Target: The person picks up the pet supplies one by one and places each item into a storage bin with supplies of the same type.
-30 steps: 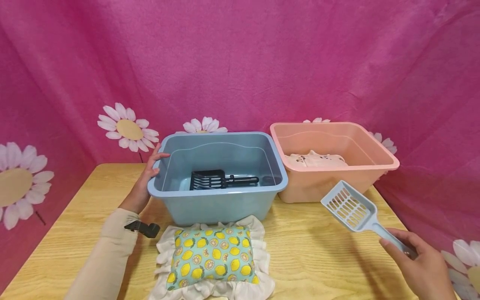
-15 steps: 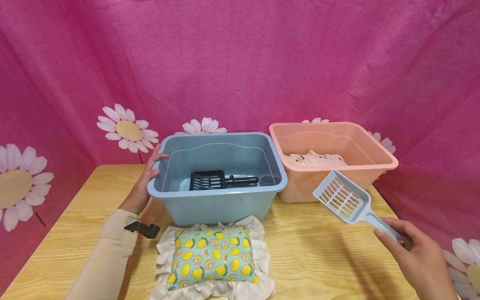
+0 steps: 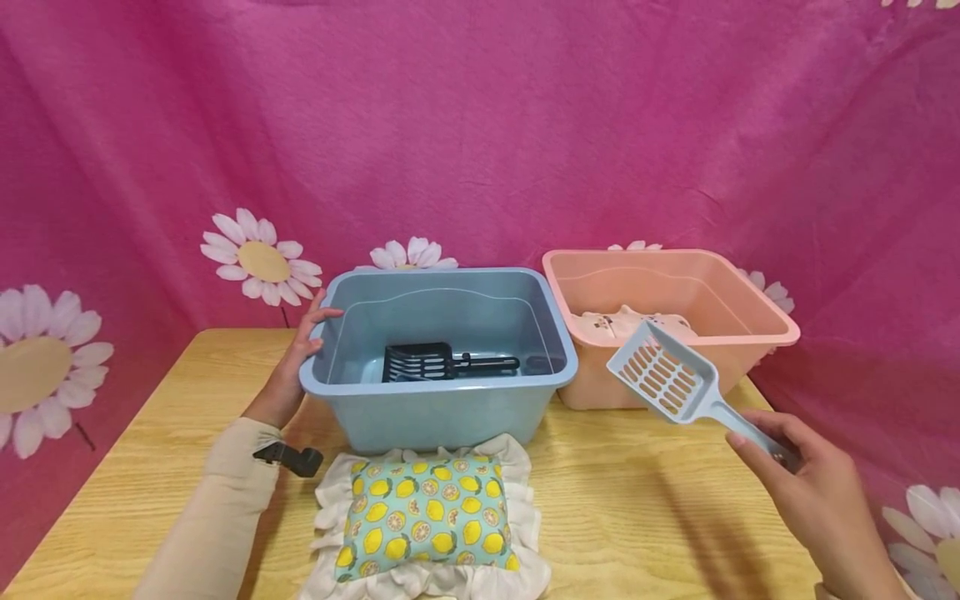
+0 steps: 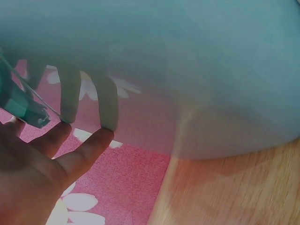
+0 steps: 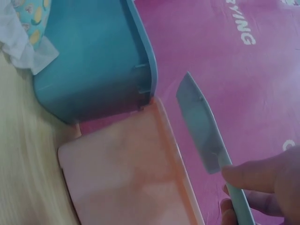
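Note:
A light blue slotted litter scoop [image 3: 667,375] is held by its handle in my right hand [image 3: 817,483]. It hangs tilted above the table, its head overlapping the front rim of the pink litter box [image 3: 630,375] in the head view. My left hand [image 3: 296,367] grips the left rim of the blue litter box [image 3: 442,417]. Its fingertips [image 4: 107,136] press on the outer wall in the left wrist view. Inside the blue box lies a black slotted scoop [image 3: 420,364]. Some pale printed cloth [image 3: 618,321] lies in the pink box, partly behind its front rim.
A lemon-print pillow [image 3: 427,517] with white ruffles lies in front of the blue box. The two boxes stand side by side on a wooden table [image 3: 600,500]. A pink flowered curtain [image 3: 480,125] hangs behind and at both sides.
My right hand has moved left and upward with the blue litter scoop, bringing its head over the pink box's front rim in view. The left hand stays on the blue box.

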The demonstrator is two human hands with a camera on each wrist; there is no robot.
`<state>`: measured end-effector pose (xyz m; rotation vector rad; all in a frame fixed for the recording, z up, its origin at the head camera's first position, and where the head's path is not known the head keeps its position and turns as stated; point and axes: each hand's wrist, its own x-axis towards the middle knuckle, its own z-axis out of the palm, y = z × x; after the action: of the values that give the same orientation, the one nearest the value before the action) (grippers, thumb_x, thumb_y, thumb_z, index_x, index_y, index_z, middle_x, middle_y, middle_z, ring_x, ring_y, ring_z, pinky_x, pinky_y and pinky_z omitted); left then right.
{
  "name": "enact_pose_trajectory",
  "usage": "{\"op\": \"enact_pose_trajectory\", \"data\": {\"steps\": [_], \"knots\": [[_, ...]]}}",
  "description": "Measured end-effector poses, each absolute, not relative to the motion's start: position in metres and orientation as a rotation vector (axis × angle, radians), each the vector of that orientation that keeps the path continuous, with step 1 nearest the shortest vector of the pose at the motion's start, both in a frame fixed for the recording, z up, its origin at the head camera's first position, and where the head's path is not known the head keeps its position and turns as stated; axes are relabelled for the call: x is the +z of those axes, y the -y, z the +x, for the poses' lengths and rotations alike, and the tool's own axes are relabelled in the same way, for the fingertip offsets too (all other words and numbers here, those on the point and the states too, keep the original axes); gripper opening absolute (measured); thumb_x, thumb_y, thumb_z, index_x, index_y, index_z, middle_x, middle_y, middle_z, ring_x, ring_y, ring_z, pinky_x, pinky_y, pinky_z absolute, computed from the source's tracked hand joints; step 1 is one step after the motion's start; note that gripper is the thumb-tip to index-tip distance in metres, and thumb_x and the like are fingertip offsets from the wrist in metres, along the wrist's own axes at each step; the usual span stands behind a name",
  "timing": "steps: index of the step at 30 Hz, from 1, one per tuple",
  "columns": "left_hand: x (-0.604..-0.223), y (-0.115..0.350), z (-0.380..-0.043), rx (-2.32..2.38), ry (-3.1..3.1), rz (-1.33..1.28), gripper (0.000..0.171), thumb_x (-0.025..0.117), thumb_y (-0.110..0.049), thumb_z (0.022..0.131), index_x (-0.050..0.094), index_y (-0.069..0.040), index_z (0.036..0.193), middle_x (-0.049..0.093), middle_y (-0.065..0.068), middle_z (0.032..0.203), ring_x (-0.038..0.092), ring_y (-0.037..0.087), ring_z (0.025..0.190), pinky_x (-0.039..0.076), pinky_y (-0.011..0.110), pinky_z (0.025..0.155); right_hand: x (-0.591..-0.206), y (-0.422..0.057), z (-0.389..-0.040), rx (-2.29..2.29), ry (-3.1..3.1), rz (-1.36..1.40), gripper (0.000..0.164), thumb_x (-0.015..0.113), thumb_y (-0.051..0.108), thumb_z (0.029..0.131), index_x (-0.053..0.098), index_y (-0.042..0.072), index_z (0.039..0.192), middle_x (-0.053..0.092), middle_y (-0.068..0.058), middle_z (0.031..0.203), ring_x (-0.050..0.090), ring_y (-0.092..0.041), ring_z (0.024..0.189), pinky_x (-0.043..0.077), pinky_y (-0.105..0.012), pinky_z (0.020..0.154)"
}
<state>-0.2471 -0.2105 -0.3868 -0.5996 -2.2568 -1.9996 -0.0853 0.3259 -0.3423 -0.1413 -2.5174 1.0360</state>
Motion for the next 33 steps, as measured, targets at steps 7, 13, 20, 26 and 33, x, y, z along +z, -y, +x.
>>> {"op": "enact_pose_trajectory", "data": {"steps": [7, 13, 20, 26, 33], "knots": [[-0.389, 0.212, -0.247, -1.975, 2.277, -0.589, 0.052, 0.041, -0.023, 0.093, 0.033, -0.025, 0.145, -0.007, -0.014, 0.160, -0.005, 0.028, 0.146, 0.009, 0.070, 0.107, -0.343, -0.311, -0.100, 1.104, 2.411, -0.002, 0.032, 0.070, 0.015, 0.088, 0.065, 0.002, 0.117, 0.064, 0.020, 0.093, 0.059, 0.003, 0.076, 0.046, -0.009, 0.064], [-0.388, 0.211, -0.249, -1.997, 2.260, -0.587, 0.051, 0.041, -0.023, 0.093, 0.035, -0.027, 0.144, -0.005, -0.016, 0.160, -0.003, 0.028, 0.146, 0.011, 0.069, 0.108, -0.337, -0.299, -0.110, 1.130, 2.390, 0.078, 0.031, 0.069, 0.012, 0.089, 0.064, -0.001, 0.116, 0.064, 0.015, 0.092, 0.060, 0.002, 0.077, 0.047, -0.009, 0.065], [-0.390, 0.211, -0.247, -1.970, 2.276, -0.579, 0.053, 0.042, -0.025, 0.093, 0.033, -0.025, 0.146, -0.004, -0.019, 0.159, -0.002, 0.027, 0.146, 0.012, 0.069, 0.108, -0.328, -0.282, -0.124, 1.159, 2.402, 0.166, 0.029, 0.069, 0.013, 0.089, 0.066, 0.002, 0.115, 0.064, 0.013, 0.096, 0.060, 0.001, 0.080, 0.048, -0.009, 0.068], [-0.389, 0.212, -0.249, -1.979, 2.264, -0.595, 0.053, 0.041, -0.023, 0.093, 0.033, -0.024, 0.145, -0.005, -0.014, 0.160, -0.003, 0.028, 0.146, 0.011, 0.070, 0.107, -0.323, -0.270, -0.136, 1.248, 2.396, 0.287, 0.027, 0.068, 0.010, 0.089, 0.066, 0.002, 0.115, 0.067, 0.007, 0.097, 0.062, -0.002, 0.081, 0.050, -0.012, 0.068], [-0.389, 0.212, -0.248, -1.969, 2.288, -0.576, 0.053, 0.040, -0.025, 0.094, 0.032, -0.024, 0.146, -0.006, -0.015, 0.160, -0.005, 0.028, 0.146, 0.009, 0.071, 0.107, -0.318, -0.252, -0.145, 1.282, 2.406, 0.372, 0.029, 0.067, 0.011, 0.090, 0.066, 0.006, 0.118, 0.065, -0.005, 0.101, 0.059, -0.008, 0.080, 0.050, -0.013, 0.069]]}}
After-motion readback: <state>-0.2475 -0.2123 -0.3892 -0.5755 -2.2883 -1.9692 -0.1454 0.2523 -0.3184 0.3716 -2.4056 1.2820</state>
